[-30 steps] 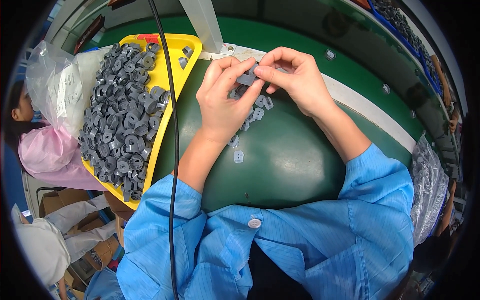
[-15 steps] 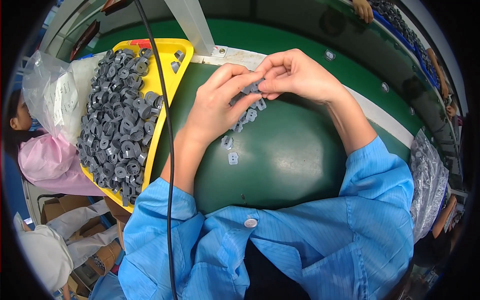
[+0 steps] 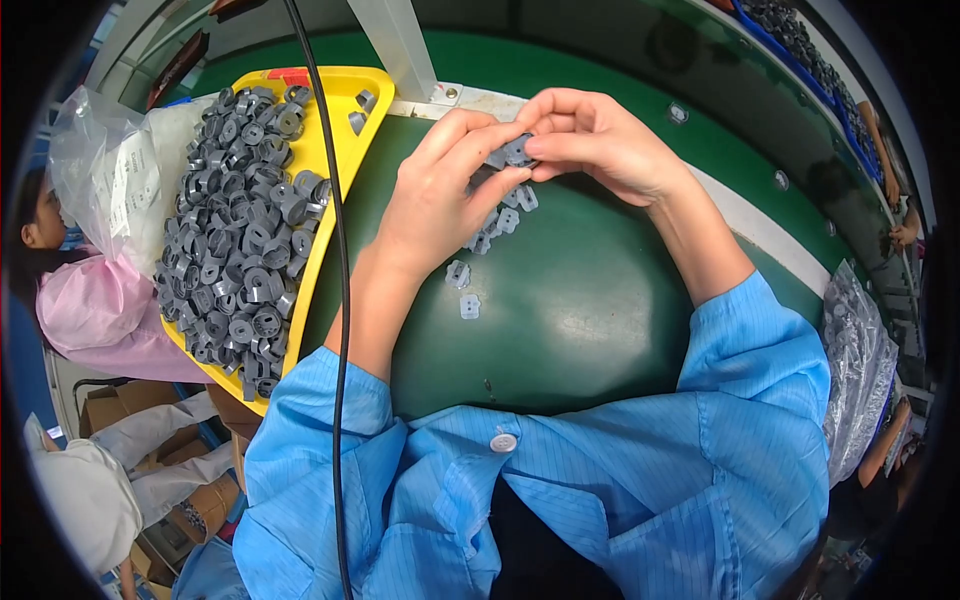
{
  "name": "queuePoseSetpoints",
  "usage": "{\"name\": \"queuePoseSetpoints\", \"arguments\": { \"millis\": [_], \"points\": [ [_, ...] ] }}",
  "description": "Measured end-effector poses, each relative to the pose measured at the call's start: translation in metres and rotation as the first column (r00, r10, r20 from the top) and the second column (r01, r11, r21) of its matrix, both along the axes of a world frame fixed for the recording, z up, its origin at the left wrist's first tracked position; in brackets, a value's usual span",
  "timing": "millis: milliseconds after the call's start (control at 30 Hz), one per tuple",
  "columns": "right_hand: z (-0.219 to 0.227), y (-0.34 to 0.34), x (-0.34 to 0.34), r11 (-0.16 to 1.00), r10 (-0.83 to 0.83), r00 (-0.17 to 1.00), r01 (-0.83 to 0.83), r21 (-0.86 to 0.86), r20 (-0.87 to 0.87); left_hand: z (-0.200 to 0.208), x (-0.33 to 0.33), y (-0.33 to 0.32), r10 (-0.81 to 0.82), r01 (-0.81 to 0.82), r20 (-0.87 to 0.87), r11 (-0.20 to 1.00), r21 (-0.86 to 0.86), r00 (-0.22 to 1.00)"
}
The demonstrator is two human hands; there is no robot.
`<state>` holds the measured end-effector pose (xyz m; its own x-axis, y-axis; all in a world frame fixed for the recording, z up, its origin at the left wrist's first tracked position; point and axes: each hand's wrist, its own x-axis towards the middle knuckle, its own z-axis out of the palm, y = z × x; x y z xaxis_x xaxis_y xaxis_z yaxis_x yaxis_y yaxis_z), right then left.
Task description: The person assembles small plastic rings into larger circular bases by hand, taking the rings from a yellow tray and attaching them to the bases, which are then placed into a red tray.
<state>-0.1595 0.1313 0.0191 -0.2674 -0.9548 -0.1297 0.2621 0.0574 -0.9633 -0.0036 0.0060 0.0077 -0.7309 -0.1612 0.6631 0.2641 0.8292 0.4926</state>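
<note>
Between my fingertips sits a dark grey plastic part (image 3: 517, 151), partly covered by both hands. My left hand (image 3: 440, 190) pinches it from the left, thumb below and fingers above. From the right, my right hand (image 3: 595, 145) grips its other side with thumb and bent fingers. Just under the hands, several small light-grey flat plates (image 3: 485, 240) lie in a loose group on the green table (image 3: 560, 340). A single plate (image 3: 469, 306) lies nearer to me, apart from the rest. Some of the group is hidden behind my left hand.
At my left a yellow tray (image 3: 345, 140) is heaped with round grey plastic parts (image 3: 235, 240). A black cable (image 3: 340, 300) hangs across the view. Clear plastic bags lie beside the tray and at far right (image 3: 858, 370). A green conveyor belt (image 3: 610, 80) runs beyond the white rail. Other people work nearby.
The part between my fingers has turned and shows more of its face. Both hands stay together with only small finger shifts, and the whole view has shifted slightly.
</note>
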Motion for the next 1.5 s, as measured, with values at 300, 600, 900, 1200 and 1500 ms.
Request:
{"name": "queuePoseSetpoints", "arguments": {
  "millis": [300, 600, 900, 1200, 1500],
  "points": [
    [-0.008, -0.006, -0.005, 0.996, -0.050, 0.995, 0.055, -0.066, 0.084, -0.006, -0.001, 0.006, 0.020, -0.006, -0.047, 0.956, 0.293, 0.999],
    [-0.046, 0.011, -0.086, 0.725, -0.469, 0.271, 0.662, -0.192, -0.840, -0.006, 0.001, -0.013, 0.073, -0.236, 0.264, 0.713, 0.661, 0.962],
    [0.006, 0.002, 0.033, 0.979, 0.134, 0.403, 0.089, 0.185, -0.905, -0.014, 0.007, -0.032, -0.101, -0.185, 0.302, 0.597, 0.780, 0.948],
    [-0.003, 0.012, 0.019, 0.972, 0.161, 0.655, 0.025, 0.235, -0.739, -0.008, 0.003, -0.013, -0.081, -0.126, 0.242, 0.673, 0.729, 0.967],
    [0.006, 0.008, 0.009, 0.983, -0.129, 0.948, 0.160, 0.085, -0.290, -0.011, 0.000, -0.009, -0.157, -0.101, 0.233, 0.580, 0.808, 0.960]
  ]
}}
